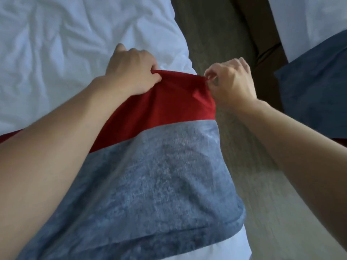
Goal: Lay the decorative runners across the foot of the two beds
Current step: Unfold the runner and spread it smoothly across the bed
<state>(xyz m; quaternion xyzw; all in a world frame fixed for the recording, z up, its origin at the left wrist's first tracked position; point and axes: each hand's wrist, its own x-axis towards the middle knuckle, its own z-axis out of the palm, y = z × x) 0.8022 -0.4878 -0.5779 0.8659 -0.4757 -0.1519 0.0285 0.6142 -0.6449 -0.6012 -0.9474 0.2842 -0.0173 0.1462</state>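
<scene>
**Hands pinching the red edge of the runner at the bed's corner**

Both hands grip the far edge of the runner (159, 166). Left hand (131, 72) lies knuckles-up on the bed (56, 44), its fingers curled and bunching a fold of the red band between thumb and fingers. Right hand (232, 81) hangs just off the side of the mattress, pinching the corner of the same red edge between thumb and forefinger, the other fingers curled loosely behind. The cloth is drawn fairly taut between the two grips.

From largest to smallest: the bed fills the upper left, covered in a white, creased sheet. Across it, reaching towards the camera, lies the runner, a wide cloth in two colours (a mottled grey-blue panel nearest the viewer, a red band beyond it). It drapes over the bed's right side, with white bedding showing beneath its lower edge. A sliver of red also shows at the left margin, under the left forearm.

Right of the bed runs a strip of grey-brown carpet (234, 147), with a darker brown band further back. At the far right stands the second bed (309, 19), also white, with a second runner (315, 94) in dark blue draped over its near side; a thin red strip shows at that runner's lower edge.
</scene>
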